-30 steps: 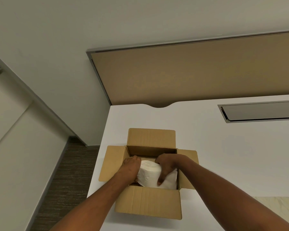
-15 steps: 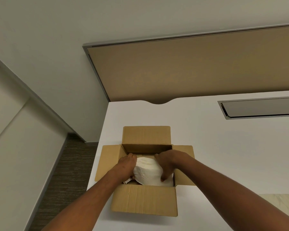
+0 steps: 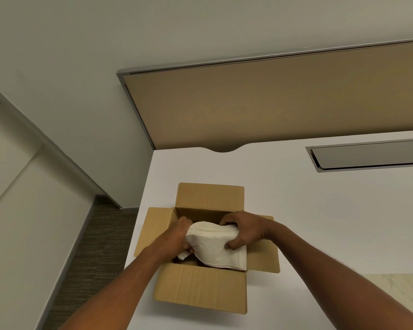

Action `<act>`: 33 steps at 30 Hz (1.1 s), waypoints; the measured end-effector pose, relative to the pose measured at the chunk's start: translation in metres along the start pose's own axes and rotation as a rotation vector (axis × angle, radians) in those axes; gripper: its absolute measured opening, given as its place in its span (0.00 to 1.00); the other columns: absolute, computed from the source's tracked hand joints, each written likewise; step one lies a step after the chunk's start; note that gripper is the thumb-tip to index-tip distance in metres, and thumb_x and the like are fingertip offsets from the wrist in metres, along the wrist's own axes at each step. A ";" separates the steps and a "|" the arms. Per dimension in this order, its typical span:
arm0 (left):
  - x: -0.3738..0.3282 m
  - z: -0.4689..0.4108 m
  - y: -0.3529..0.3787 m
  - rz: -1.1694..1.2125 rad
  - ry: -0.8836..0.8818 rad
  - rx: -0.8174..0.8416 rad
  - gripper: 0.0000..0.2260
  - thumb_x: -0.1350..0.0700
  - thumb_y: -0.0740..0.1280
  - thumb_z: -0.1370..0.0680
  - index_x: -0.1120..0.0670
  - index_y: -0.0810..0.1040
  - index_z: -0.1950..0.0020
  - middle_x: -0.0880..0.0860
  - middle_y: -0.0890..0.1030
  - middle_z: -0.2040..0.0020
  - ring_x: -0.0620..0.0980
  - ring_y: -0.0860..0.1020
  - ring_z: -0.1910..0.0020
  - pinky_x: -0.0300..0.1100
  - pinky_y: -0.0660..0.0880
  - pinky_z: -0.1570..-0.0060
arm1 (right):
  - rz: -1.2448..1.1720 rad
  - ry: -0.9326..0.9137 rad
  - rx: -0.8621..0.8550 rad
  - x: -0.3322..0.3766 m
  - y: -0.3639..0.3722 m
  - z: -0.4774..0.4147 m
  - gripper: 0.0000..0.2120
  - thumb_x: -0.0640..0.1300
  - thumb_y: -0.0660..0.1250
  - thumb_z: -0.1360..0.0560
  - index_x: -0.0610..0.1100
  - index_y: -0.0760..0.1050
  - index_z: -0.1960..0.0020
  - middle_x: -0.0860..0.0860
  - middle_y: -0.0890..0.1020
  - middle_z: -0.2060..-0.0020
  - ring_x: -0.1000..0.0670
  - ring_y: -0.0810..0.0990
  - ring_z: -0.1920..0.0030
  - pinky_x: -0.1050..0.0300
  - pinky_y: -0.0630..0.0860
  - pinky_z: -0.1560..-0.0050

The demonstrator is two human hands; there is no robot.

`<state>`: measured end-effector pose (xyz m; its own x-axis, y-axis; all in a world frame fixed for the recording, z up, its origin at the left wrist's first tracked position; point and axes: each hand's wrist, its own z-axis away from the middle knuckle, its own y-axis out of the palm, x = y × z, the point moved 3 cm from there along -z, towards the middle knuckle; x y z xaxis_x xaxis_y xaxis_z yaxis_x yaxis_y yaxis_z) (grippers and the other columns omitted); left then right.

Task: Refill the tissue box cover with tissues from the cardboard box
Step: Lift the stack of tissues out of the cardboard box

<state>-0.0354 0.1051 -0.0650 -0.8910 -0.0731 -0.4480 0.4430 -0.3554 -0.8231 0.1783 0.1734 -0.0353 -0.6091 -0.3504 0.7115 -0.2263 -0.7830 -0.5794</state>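
Two bare hands gripped a stack of tissues (image 3: 215, 244) inside an open cardboard box (image 3: 200, 285) on a white desk (image 3: 320, 210). The left hand (image 3: 177, 236) closed on the stack's left end, fingers curled over the far edge and thumb tucked under a loose corner. The right hand (image 3: 244, 231) clamped the right end, fingers (image 3: 227, 220) hooked over the top and thumb pressed into the near face.

The tissues were off-white and soft, a thick folded wad with fine layered edges showing along the top. Squeezed between the hands, the stack bowed upward in the middle, while its lower part hung down toward the box's near wall, a thin reddish line along the bottom edge. It sat partly above the rim, its lower part inside the box, directly between the two palms.

The plain brown box had all four flaps folded outward and stood near the desk's left edge. Behind the desk rose a tan divider panel (image 3: 272, 103) in a grey frame, with a long metal cable slot (image 3: 367, 156) set in the desktop to the right. Dark carpet (image 3: 93, 246) showed on the floor at left, below pale walls (image 3: 57, 55).
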 end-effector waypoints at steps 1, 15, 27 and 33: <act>0.002 0.001 0.000 0.020 0.000 -0.003 0.26 0.51 0.75 0.31 0.47 0.68 0.36 0.48 0.72 0.38 0.43 0.72 0.45 0.33 0.70 0.49 | -0.022 0.002 -0.006 0.000 0.000 0.001 0.28 0.58 0.71 0.39 0.48 0.74 0.42 0.52 0.78 0.47 0.52 0.77 0.49 0.57 0.78 0.51; 0.003 0.007 -0.010 0.138 -0.001 -0.143 0.28 0.47 0.79 0.37 0.43 0.71 0.41 0.39 0.72 0.47 0.37 0.73 0.53 0.25 0.68 0.60 | -0.190 0.008 -0.317 0.004 -0.010 0.027 0.28 0.56 0.73 0.38 0.53 0.69 0.41 0.56 0.76 0.48 0.53 0.77 0.51 0.62 0.79 0.56; -0.018 0.033 -0.042 0.163 0.061 -0.266 0.28 0.47 0.79 0.40 0.47 0.73 0.43 0.42 0.71 0.48 0.42 0.73 0.49 0.26 0.68 0.58 | -0.295 0.091 -0.668 0.009 -0.010 0.062 0.34 0.58 0.72 0.37 0.50 0.68 0.35 0.55 0.75 0.44 0.53 0.75 0.47 0.60 0.77 0.52; -0.035 0.060 -0.046 0.255 0.029 -0.243 0.27 0.49 0.81 0.41 0.39 0.68 0.52 0.42 0.69 0.47 0.41 0.71 0.49 0.24 0.68 0.61 | -0.347 0.086 -0.777 0.012 0.001 0.089 0.25 0.58 0.74 0.38 0.54 0.69 0.45 0.57 0.75 0.49 0.56 0.76 0.52 0.63 0.76 0.56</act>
<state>-0.0303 0.0681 0.0095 -0.7471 -0.1032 -0.6566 0.6646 -0.0970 -0.7409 0.2388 0.1227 0.0085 -0.4572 -0.0915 0.8846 -0.8485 -0.2530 -0.4648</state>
